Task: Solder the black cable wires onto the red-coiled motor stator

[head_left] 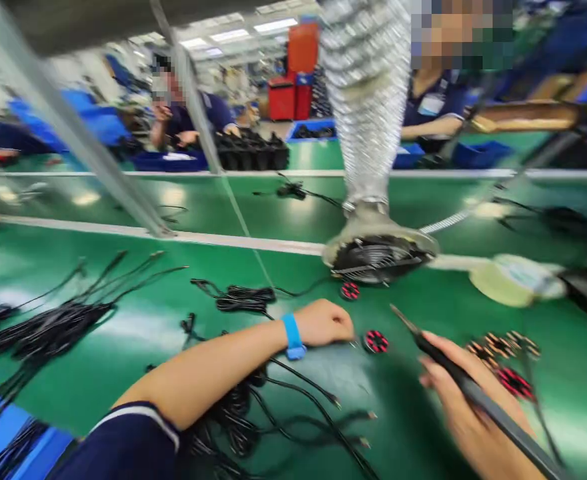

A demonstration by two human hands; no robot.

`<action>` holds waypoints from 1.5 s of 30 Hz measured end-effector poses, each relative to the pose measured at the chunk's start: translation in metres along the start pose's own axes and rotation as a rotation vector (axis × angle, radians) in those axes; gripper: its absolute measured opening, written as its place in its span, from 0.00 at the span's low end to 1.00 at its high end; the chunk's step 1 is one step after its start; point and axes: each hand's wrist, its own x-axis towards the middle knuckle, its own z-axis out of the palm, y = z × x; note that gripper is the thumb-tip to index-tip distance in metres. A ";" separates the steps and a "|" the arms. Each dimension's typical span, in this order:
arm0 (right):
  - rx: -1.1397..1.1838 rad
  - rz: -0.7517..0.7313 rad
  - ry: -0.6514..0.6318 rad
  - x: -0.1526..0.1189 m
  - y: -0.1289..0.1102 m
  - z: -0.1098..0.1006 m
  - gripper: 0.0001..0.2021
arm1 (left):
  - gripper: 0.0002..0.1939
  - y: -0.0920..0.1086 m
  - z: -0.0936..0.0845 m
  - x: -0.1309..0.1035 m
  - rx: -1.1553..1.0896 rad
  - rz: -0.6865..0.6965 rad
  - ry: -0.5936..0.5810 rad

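At lower right of the frame the right hand (466, 407) grips a black pen-shaped soldering iron (473, 390), while the left hand (323, 323), fingers curled shut on the green bench (123, 333), sits beside a small red-and-black round stator (376, 341); the iron's tip could burn them.

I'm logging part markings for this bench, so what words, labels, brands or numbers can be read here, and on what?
None can be read.
The badge on the person across the bench is too blurred to read.
The tape roll, blue wristband, soldering iron in the right hand and round coil part show no legible marking.
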 end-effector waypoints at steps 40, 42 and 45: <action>0.306 0.104 -0.092 -0.003 -0.016 0.000 0.03 | 0.07 -0.001 0.012 0.012 0.101 0.004 0.190; 0.302 0.107 -0.067 -0.003 -0.016 0.000 0.03 | 0.07 -0.001 0.012 0.012 0.090 0.011 0.189; 0.283 0.108 -0.047 -0.003 -0.016 -0.001 0.04 | 0.06 0.000 0.012 0.011 0.083 0.010 0.190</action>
